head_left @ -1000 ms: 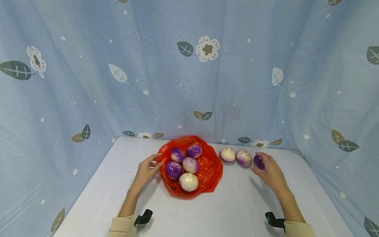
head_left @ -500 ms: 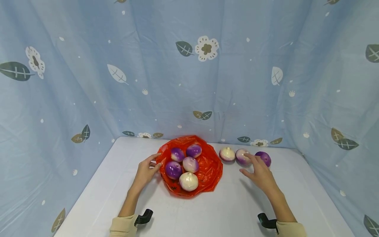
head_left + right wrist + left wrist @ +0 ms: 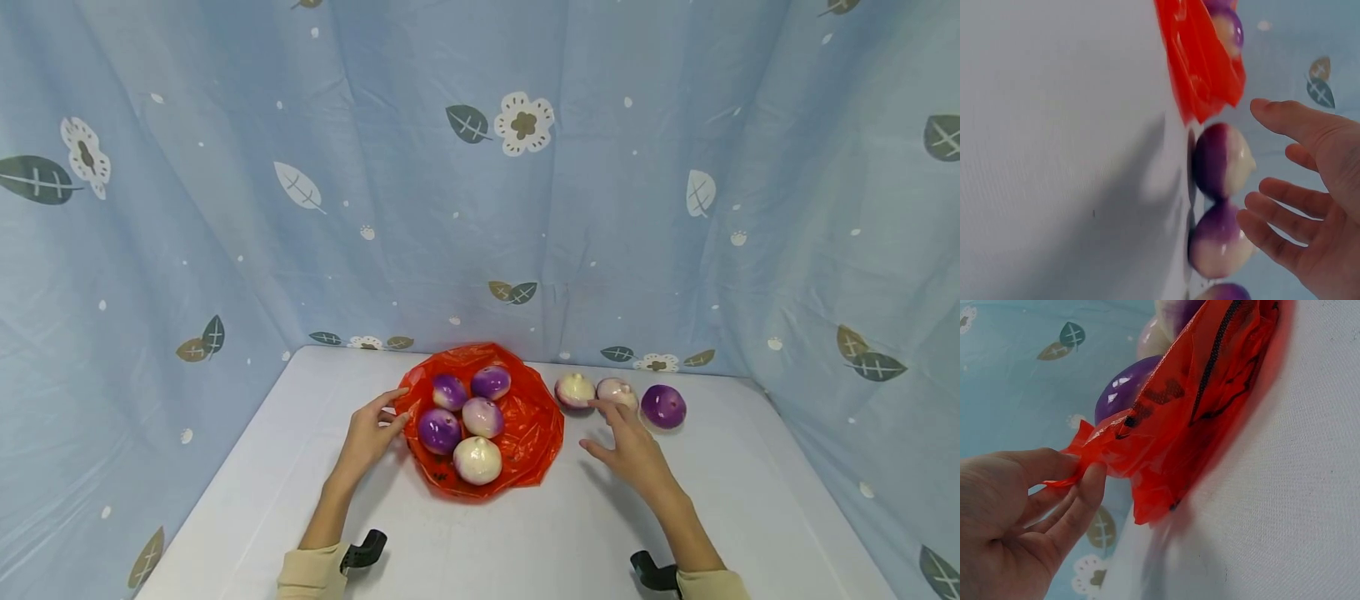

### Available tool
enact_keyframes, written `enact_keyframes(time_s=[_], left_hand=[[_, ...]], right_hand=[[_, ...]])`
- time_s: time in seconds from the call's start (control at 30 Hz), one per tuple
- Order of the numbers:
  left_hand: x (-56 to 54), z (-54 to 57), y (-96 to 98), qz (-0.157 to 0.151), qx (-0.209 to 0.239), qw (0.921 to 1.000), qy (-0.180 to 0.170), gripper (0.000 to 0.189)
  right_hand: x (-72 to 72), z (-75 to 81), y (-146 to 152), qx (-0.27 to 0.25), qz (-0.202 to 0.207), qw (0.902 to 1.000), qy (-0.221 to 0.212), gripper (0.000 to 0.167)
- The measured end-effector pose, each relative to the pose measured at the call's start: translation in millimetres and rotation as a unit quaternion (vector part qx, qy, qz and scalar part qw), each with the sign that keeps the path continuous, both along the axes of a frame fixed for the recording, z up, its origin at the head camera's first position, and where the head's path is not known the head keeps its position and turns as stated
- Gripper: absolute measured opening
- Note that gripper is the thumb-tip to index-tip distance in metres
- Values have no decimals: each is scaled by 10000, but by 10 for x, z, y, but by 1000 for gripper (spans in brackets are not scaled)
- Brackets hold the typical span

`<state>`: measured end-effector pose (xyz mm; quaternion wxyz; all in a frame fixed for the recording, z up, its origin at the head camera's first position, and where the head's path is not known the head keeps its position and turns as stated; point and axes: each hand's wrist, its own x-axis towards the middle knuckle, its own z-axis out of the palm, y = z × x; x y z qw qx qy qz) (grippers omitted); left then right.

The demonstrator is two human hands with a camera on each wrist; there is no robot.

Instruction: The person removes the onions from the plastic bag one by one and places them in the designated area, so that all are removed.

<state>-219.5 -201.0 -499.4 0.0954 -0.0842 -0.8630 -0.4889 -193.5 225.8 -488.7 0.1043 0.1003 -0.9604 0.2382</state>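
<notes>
A red plastic bag point(image 3: 528, 450) lies spread with its mouth turned up, several glossy purple-and-white onion- or turnip-like vegetables point(image 3: 482, 418) inside. At its left side my left hand point(image 3: 371, 432) pinches the rim between thumb and fingers, plain in the left wrist view, where the bag wall point(image 3: 1166, 425) is drawn toward the hand. Right of the bag, a row holds a pale vegetable point(image 3: 575, 390), a pinkish-white one point(image 3: 617, 392) and a dark purple one point(image 3: 664, 407). My right hand point(image 3: 636, 458), fingers spread and holding nothing, hovers by the first two.
A white-covered table point(image 3: 517, 542) carries everything. Behind it and at the sides hangs a blue curtain point(image 3: 420, 233) with leaf and flower prints. Black wrist mounts point(image 3: 365, 550) stick inward from both sleeves.
My right hand has let go of the dark purple vegetable and moved left along the row toward the pale one. The left hand has stayed at the bag's rim.
</notes>
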Motion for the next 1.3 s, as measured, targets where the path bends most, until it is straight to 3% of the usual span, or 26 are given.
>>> enact_keyframes(time_s=[0.37,0.63,0.83,1.07,1.3], left_hand=[[15,11,2,8,7,10000,-22,44],[17,15,8,-12,-24,10000,11,44],[21,23,14,-25,-4,10000,-22,43],[12,22,14,28,-19,10000,-40,43],[13,19,10,36,-27,10000,-43,43]], right_hand=[[56,-33,-320,-48,635,9973,377,67],[112,-13,-524,-114,709,9974,31,66],[165,-8,-667,29,866,9961,137,66],[214,53,-843,142,934,9955,-68,64],[255,71,-1031,-145,1271,9918,10,62]])
